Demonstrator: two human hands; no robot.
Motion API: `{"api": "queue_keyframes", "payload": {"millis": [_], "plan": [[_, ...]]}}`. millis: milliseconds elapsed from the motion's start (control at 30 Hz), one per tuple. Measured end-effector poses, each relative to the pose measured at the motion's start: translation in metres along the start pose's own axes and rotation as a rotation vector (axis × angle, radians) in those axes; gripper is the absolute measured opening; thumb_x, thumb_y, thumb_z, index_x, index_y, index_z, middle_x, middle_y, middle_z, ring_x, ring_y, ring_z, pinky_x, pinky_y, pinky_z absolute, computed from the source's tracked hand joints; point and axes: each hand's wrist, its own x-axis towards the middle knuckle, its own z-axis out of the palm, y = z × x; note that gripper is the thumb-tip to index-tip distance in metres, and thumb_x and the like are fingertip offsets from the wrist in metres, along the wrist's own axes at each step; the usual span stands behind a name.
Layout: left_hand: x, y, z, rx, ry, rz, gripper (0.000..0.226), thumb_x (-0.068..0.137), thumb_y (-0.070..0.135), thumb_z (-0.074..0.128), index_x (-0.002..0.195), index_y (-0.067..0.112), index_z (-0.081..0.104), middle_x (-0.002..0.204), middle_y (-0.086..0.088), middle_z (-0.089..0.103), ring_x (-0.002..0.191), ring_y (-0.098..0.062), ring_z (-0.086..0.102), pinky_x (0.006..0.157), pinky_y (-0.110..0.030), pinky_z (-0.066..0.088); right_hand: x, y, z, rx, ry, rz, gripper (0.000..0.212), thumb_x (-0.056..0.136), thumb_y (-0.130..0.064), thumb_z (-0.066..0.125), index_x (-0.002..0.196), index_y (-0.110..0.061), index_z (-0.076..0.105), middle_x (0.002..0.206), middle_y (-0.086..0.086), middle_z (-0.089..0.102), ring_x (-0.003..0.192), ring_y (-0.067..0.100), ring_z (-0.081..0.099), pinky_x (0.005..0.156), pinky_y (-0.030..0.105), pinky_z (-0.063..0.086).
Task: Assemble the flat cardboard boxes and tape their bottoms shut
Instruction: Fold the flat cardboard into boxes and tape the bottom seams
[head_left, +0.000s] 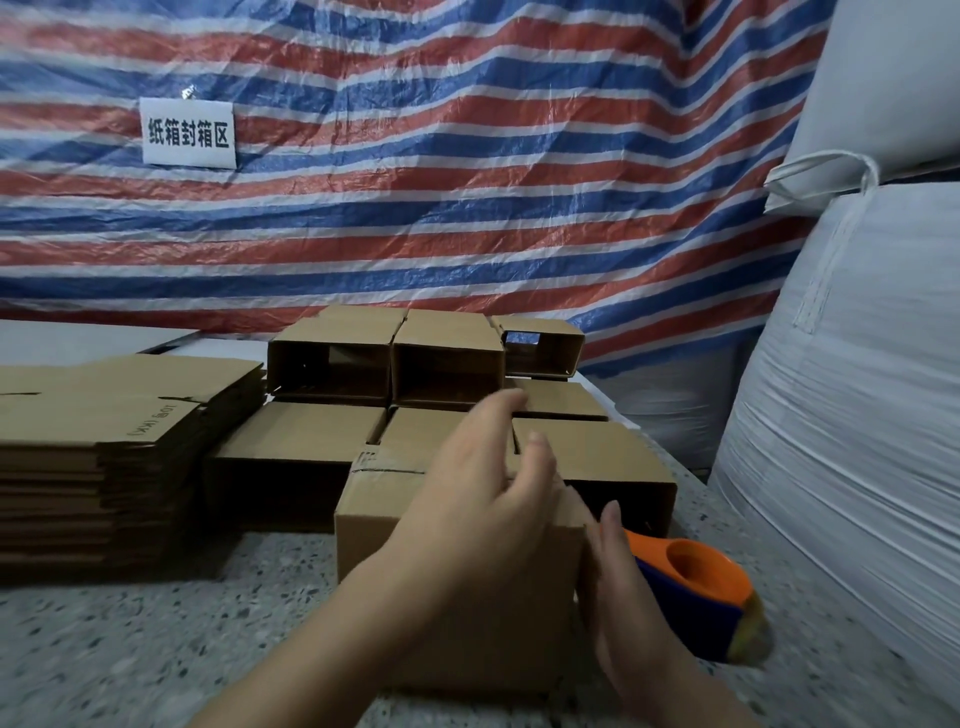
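Head view: your left hand (483, 499) lies flat on the box (447, 587), right hand (618, 582) open beside it, gripping nothing; nudge sideways and the tape dispenser (696, 597) could skid off.

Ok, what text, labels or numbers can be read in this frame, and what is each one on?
"纸箱封箱区": black characters on the white sign fixed to the striped tarp.
Small black print on the top sheet of the flat cardboard stack: seen at an angle and too small to read for sure.
Nothing readable on the assembled boxes, the tape dispenser or the white sacks.
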Motion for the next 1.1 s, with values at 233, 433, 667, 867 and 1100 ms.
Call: {"api": "queue_keyframes", "payload": {"millis": [233,433,667,867,1100], "plan": [[-0.031,-0.061,-0.050,-0.016,0.417,-0.145,0.058,0.090,0.060,0.030,0.140,0.033,0.043,0.133,0.015,0.049,0.123,-0.004,0.046,0.098,-0.033,0.042,-0.025,0.022,-0.093,-0.374,-0.052,-0.152,0.081,0.073,-0.086,0.039,0.145,-0.053,0.022,0.138,-0.044,0.028,0.143,-0.008,0.022,0.105,0.011,0.026],[-0.064,-0.087,-0.039,-0.374,0.216,-0.445,0.058,0.079,0.068,0.032,0.129,0.044,0.049,0.129,0.018,0.057,0.119,-0.002,0.052,0.095,-0.028,0.044,-0.038,0.035,-0.088,-0.301,0.003,-0.212,0.051,0.093,-0.066,0.039,0.141,-0.051,0.045,0.133,-0.010,0.065,0.124,0.012,0.060,0.100,0.038,0.053],[-0.040,-0.083,-0.064,-0.325,0.122,-0.635,0.016,0.098,0.043,0.050,0.087,0.047,0.061,0.084,0.021,0.070,0.081,0.002,0.064,0.064,-0.022,0.040,-0.008,-0.026,-0.073,-0.690,0.135,0.014,0.084,0.088,-0.074,0.039,0.107,0.002,0.069,0.102,0.022,0.071,0.097,0.038,0.068,0.091,0.052,0.052],[-0.040,-0.096,-0.057,-0.320,-0.027,-0.931,0.035,0.096,0.044,0.057,0.085,0.013,0.070,0.091,-0.007,0.071,0.081,-0.017,0.066,0.059,-0.025,0.044,0.016,0.009,-0.076,-0.762,0.146,0.445,0.073,0.099,-0.064,0.039,0.142,-0.006,0.051,0.126,0.008,0.064,0.113,0.025,0.060,0.089,0.032,0.048],[-0.050,-0.106,-0.058,-0.359,0.064,-0.964,0.051,0.098,0.055,0.044,0.124,0.013,0.059,0.114,-0.006,0.060,0.094,-0.019,0.055,0.075,-0.032,0.043,-0.007,0.011,-0.086,-0.542,0.233,0.490,0.052,0.101,-0.060,0.038,0.120,-0.017,0.062,0.110,0.005,0.067,0.110,0.026,0.062,0.106,0.048,0.046]]}}
